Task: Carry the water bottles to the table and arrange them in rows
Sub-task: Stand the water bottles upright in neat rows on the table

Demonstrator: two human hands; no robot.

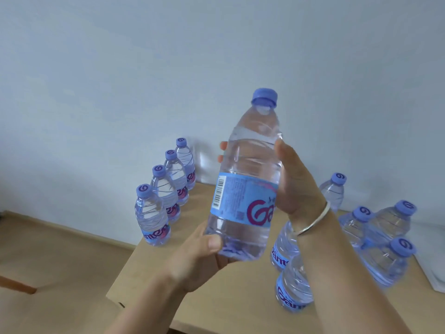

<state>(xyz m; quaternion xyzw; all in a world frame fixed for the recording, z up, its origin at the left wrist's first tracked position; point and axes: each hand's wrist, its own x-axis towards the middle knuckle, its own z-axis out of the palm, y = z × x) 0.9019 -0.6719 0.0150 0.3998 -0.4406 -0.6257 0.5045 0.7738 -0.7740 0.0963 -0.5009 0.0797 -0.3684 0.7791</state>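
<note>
Both hands are gripping one clear plastic water bottle with a blue cap and a blue label (243, 179), holding it up in the air above the table, tilted slightly to the right. Cupping its base from below, the left hand (199, 259) is pressing its thumb against the lower wall of the bottle. Wrapping the upper body from the right side, the right hand (295, 186) is laying its thumb along the near face while its fingertips (223, 146) are showing past the far left edge.

Behind everything, a pale, plain wall (120, 68) is filling the upper half of the view. Below it, a light wooden table (216, 297) is standing against that wall, and a tan floor (48, 249) is showing to the left.

A row of four upright bottles with blue caps (166, 194) is running along the table's left edge toward the wall, each one just beside the next. On the right side of the table, a looser cluster of similar bottles (375, 235) is standing, partly hidden behind the right forearm. A thin silver bangle (315, 219) is circling the right wrist. A white object (433, 273) is lying at the table's far right edge, cut off by the frame.
</note>
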